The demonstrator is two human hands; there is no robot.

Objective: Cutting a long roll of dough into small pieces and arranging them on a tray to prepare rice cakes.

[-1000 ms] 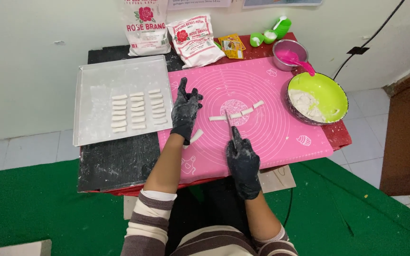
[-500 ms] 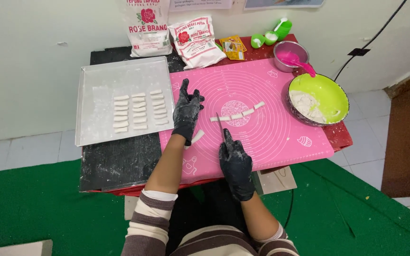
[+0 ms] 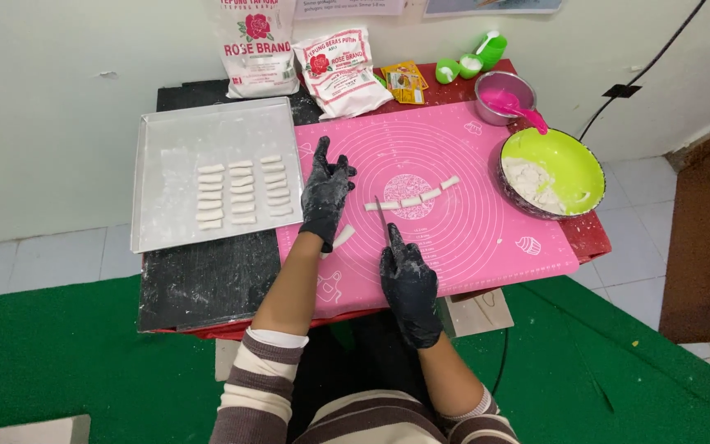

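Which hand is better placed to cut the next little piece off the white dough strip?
Probably the right hand: it holds the knife, whose blade tip sits at the near end of the white dough strip. The left hand rests open on the pink silicone mat, holding nothing.

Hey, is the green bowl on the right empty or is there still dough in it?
Not empty. The green bowl holds a white lump of dough on its left side; the rest of the inside shows bare green.
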